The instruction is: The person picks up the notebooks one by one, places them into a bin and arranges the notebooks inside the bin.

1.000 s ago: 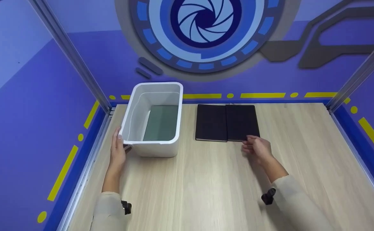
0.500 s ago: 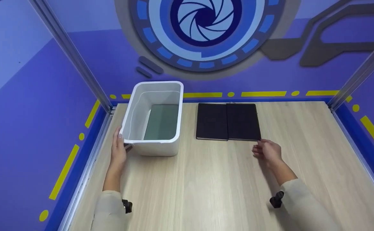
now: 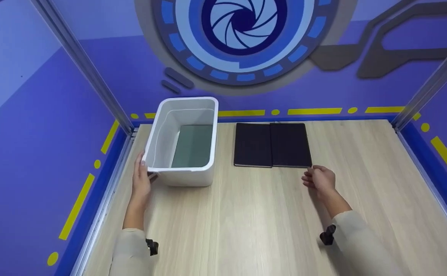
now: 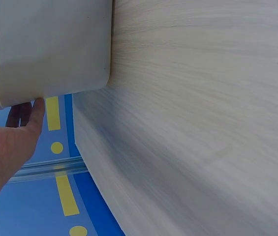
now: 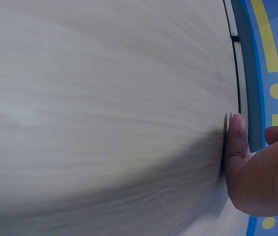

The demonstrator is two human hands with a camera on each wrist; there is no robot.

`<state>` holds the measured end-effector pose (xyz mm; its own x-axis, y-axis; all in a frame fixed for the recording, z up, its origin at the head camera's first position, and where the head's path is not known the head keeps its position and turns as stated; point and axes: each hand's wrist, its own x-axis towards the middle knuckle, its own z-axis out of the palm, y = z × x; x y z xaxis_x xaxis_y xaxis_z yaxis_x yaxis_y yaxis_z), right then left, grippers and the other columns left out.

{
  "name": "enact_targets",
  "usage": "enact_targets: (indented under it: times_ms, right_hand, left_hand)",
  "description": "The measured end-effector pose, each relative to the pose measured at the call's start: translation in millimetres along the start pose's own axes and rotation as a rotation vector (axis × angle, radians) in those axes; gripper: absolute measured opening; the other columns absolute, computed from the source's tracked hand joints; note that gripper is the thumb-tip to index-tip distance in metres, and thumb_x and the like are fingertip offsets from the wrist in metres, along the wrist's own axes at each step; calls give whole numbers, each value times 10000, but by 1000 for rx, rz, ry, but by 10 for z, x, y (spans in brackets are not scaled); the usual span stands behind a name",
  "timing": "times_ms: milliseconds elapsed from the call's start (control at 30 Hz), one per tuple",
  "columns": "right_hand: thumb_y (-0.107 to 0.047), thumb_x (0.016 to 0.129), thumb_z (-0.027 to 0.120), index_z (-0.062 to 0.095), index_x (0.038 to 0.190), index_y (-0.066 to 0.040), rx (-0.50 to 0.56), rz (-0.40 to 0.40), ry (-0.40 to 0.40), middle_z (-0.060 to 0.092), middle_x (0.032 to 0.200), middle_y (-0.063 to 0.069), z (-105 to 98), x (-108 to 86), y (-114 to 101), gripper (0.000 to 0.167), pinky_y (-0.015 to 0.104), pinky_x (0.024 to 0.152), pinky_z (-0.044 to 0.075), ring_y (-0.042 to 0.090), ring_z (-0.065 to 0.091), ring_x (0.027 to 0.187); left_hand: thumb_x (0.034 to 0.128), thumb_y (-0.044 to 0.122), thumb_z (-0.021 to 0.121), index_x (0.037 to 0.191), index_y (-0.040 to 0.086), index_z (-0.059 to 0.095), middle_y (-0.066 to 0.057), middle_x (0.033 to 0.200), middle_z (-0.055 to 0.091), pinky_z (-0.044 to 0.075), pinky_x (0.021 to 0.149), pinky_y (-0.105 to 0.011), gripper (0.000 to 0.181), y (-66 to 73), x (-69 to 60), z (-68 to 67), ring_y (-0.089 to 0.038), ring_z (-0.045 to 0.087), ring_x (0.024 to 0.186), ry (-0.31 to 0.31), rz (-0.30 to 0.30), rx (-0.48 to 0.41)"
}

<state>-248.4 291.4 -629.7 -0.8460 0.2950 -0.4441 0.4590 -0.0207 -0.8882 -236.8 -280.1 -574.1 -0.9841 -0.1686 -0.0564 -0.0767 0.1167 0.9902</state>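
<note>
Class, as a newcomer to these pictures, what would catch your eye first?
The big round emblem on the back wall probably wins. Next come the white bin on the left, with the left hand at its near left corner, and two black notebooks to its right, with the right hand at their near right corner.

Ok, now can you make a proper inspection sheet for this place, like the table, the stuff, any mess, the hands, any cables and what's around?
Surface: tabletop, pale wood grain.
Job's things: white bin on the left, a flat green thing on its floor; left notebook and right notebook, both black, lie flat side by side.
Clutter: nothing seen.
Left hand: fingers touch the bin's wall.
Right hand: at the right notebook's near right corner; can't tell if it's touching.
Cables: nothing seen.
Surroundings: blue-purple walls with yellow marks, and metal posts.
</note>
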Motion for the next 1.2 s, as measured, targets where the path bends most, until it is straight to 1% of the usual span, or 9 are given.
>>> enact_targets:
  times_ms: [100,367,533,733,833,900,967,1067,1200]
  right_hand:
    - [-167,1106,510,356,1618,38,19,2,29,698,1116,59,30,28,5,573,264,816,654,78,746,862]
    - [-193,1095,556,471,1541,-9,3,4,106,691,1142,68,121,112,-6,489,243,792,639,89,735,856]
    - [-243,1083,610,509,1484,-24,7,17,180,690,1028,13,187,164,-28,467,241,738,631,94,727,793]
    - [-275,1049,675,514,1463,-28,-71,20,228,653,992,-1,220,227,-3,508,219,671,613,74,702,705]
    - [-272,1039,680,527,1415,-22,-150,18,237,661,963,-2,209,260,6,477,223,668,602,79,695,701]
    - [-287,1034,674,556,1363,-21,-226,17,244,684,945,3,198,278,5,439,246,705,583,106,695,743]
    - [-310,1027,667,598,1310,-20,-302,15,248,707,981,32,193,284,-2,411,291,784,563,158,692,842]
    - [-315,1023,647,644,1282,1,-370,15,247,721,1146,124,196,283,-26,409,393,937,540,267,665,1045]
    - [-303,1035,599,645,1343,58,-419,12,244,644,1405,272,230,269,-77,478,512,1119,508,402,629,1283]
  left_hand:
    - [1177,454,193,1727,337,112,-132,1780,193,295,1297,-648,567,-2,4,2,-433,332,1589,-6,-5,0]
    - [1178,450,175,1729,344,91,-110,1793,180,293,1305,-630,568,-15,19,-7,-400,321,1612,-11,-15,6]
    - [1174,475,184,1727,347,102,-123,1783,203,304,1296,-641,574,-8,12,-1,-422,337,1596,-3,-9,11]
    - [1174,475,201,1727,307,114,-123,1774,224,317,1285,-653,585,-3,14,4,-426,336,1599,-1,3,22]
    - [1175,466,196,1730,274,109,-129,1783,206,312,1285,-657,593,0,26,5,-419,321,1608,0,5,35]
    - [1175,469,199,1730,264,115,-128,1784,203,315,1283,-657,597,0,39,6,-413,318,1607,1,5,38]
    - [1175,466,200,1729,263,121,-124,1786,202,309,1286,-656,595,-2,47,5,-405,311,1610,2,7,33]
    - [1174,471,203,1727,275,134,-112,1783,212,317,1284,-654,590,-7,45,2,-395,319,1606,4,13,39]
    - [1175,466,200,1727,293,131,-116,1782,211,318,1282,-658,583,-23,28,-8,-402,325,1602,6,14,32]
